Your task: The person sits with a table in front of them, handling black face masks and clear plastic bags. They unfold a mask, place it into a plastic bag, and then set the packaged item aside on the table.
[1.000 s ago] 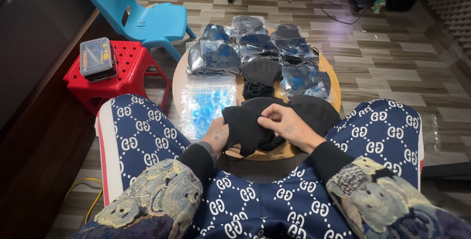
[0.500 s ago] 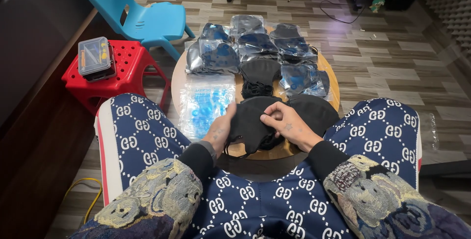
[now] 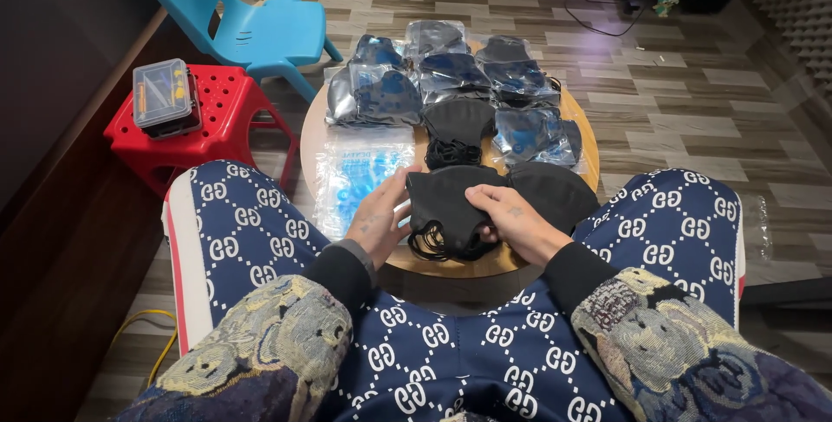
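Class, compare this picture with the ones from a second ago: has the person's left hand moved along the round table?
Yes, a little. The left hand has slid away from the body, up along the edge of the black masks, towards the clear bag on the round table.

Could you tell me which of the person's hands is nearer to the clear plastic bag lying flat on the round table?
Left. The left hand sits at the clear plastic bag's right edge; the right hand is farther right, across the black masks.

To my far left stands a blue plastic chair (image 3: pixel 251 28). Near it, a red plastic stool (image 3: pixel 217 119) carries a clear compartment box (image 3: pixel 161 93). A yellow cable (image 3: pixel 143 340) lies on the wood-pattern floor (image 3: pixel 685 101) at my near left. A black cord (image 3: pixel 607 25) trails at the far right.
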